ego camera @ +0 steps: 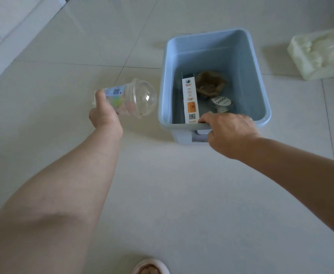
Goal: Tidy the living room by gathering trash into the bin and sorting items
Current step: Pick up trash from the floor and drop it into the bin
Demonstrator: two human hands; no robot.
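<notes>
**One hand on a cup, one hand on the bin**

The left hand [102, 113] is wrapped tight around a clear plastic cup [126, 98] with a round lid. The cup lies on its side in the air, just left of the blue bin [213, 84]. The right hand [228, 131] grips the bin's near edge, over the grey handle [199, 137]. Inside the bin lie a tall white box [190, 99], a brown paper lump [210, 84] and a small round tub [221, 101]. The bin sits on pale floor tiles [162, 194].
</notes>
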